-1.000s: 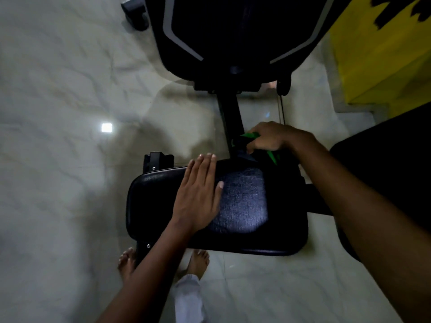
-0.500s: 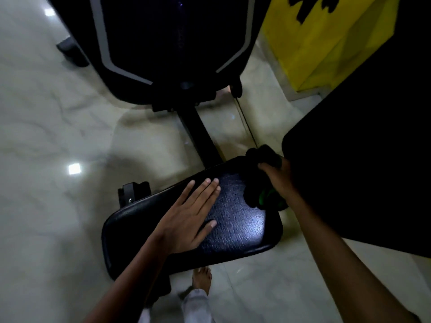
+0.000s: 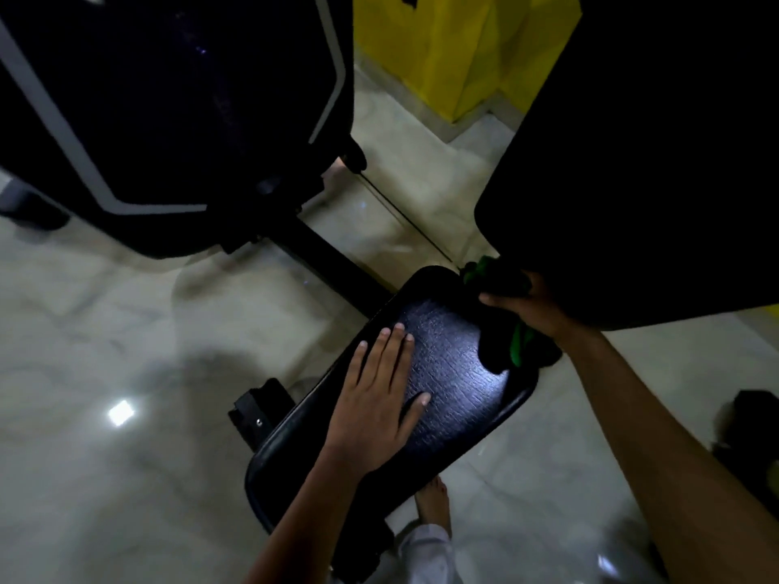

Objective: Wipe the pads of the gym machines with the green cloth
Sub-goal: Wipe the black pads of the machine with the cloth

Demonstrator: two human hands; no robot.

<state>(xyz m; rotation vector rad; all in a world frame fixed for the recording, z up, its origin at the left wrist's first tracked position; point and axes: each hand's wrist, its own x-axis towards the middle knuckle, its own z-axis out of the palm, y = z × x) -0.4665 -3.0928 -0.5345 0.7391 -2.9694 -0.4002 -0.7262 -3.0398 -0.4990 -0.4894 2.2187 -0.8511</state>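
A black padded seat (image 3: 455, 373) of a gym machine lies tilted in the middle of the view. My left hand (image 3: 379, 398) rests flat on it with straight fingers. My right hand (image 3: 531, 307) grips the bunched green cloth (image 3: 516, 345) at the seat's far right edge. Much of the cloth is in shadow and looks dark. A large black back pad (image 3: 632, 162) rises just behind my right hand and hides part of it.
The machine's dark housing (image 3: 168, 111) with grey trim fills the upper left, joined to the seat by a black bar (image 3: 329, 255). A yellow wall (image 3: 455, 52) stands at the back. Pale marble floor (image 3: 105, 330) surrounds the seat. My bare foot (image 3: 434, 503) shows below the seat.
My right hand with the cloth has shifted along the seat's right edge, close under the back pad. The view has swung left and nearer. My left hand stays flat on the seat.
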